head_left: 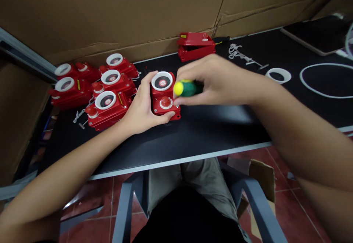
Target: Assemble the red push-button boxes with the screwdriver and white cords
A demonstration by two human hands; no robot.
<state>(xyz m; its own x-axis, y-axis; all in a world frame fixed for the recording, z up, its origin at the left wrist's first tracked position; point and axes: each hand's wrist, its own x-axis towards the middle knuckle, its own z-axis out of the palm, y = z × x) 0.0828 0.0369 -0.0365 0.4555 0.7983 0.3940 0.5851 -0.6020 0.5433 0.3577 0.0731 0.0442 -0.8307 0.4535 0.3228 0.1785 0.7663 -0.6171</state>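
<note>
A red alarm box (159,99) with a white-rimmed round sounder and a small red dome lamp lies on the black table in front of me. My left hand (142,106) grips it from the left, thumb along the near edge and fingers round the far side. In my right hand (208,81) is a screwdriver (187,88) with a green handle and yellow end, held over the box's right side. The yellow end faces up at me; the shaft and tip are hidden below the handle and fingers.
Several similar red alarm boxes (111,108) stand grouped at the left. An ajar red case (196,48) sits by the cardboard wall. Rightward lie a white cord with metal pieces (245,57), a white ring (278,75), a cable loop (303,74) and a dark flat device (317,33).
</note>
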